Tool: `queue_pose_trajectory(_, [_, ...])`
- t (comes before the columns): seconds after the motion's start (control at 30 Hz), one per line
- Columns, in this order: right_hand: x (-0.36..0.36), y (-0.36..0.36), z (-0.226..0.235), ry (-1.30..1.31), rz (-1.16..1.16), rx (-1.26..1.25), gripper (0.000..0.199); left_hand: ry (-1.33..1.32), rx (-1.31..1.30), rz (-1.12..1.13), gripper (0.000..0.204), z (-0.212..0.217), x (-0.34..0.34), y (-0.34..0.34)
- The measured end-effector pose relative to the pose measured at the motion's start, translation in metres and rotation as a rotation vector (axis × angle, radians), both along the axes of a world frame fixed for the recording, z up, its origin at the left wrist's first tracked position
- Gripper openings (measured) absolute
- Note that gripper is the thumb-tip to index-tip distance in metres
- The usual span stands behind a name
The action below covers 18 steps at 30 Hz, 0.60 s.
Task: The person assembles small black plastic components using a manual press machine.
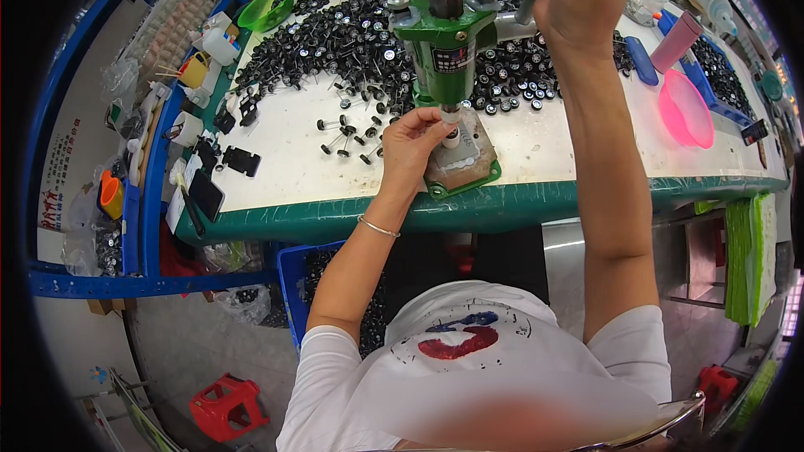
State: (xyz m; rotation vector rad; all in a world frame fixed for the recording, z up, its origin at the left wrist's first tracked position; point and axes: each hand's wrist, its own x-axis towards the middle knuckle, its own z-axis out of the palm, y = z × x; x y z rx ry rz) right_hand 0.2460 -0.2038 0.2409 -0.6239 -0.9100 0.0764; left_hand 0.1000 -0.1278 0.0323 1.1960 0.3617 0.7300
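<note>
A green hand press [453, 71] stands on the white worktable, its ram coming down over a metal base plate [481, 169]. My left hand [410, 146] is at the foot of the ram, thumb and fingers pinched together beside a small white cylinder [451, 141] on the base. What the fingertips hold there is mostly hidden by them. Raised at the press's right side, my right hand [584, 4] is closed around its lever handle [528, 7]. Several small black wheels with metal axles [343, 136] lie loose to the left of my left hand.
A large heap of black wheels [314, 46] spreads behind the press. At right are a pink basket [686, 110], a pink cylinder [677, 42] and a blue tray [722, 75]. A green basket [266, 8] sits far left, a phone [206, 194] near left. Below the edge is a blue crate [291, 293].
</note>
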Motion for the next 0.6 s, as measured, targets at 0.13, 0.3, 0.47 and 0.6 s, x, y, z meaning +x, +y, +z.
queue_pose_trajectory(0.13, [-0.004,-0.013,-0.014,-0.170,0.133,0.181,0.025,0.007,-0.009,0.027,0.013,-0.003,-0.001,-0.002])
queue_pose_trajectory(0.3, [-0.010,-0.010,-0.017,-0.036,-0.040,0.147,0.033,-0.012,-0.023,0.053,0.013,-0.010,0.002,-0.004])
queue_pose_trajectory(0.47, [0.007,-0.005,-0.009,-0.041,0.039,0.001,0.031,0.000,0.054,0.059,0.011,-0.010,-0.001,-0.004])
queue_pose_trajectory(0.6, [0.031,0.033,0.010,0.068,-0.157,-0.302,0.023,-0.001,0.047,0.074,0.014,-0.003,0.000,-0.007])
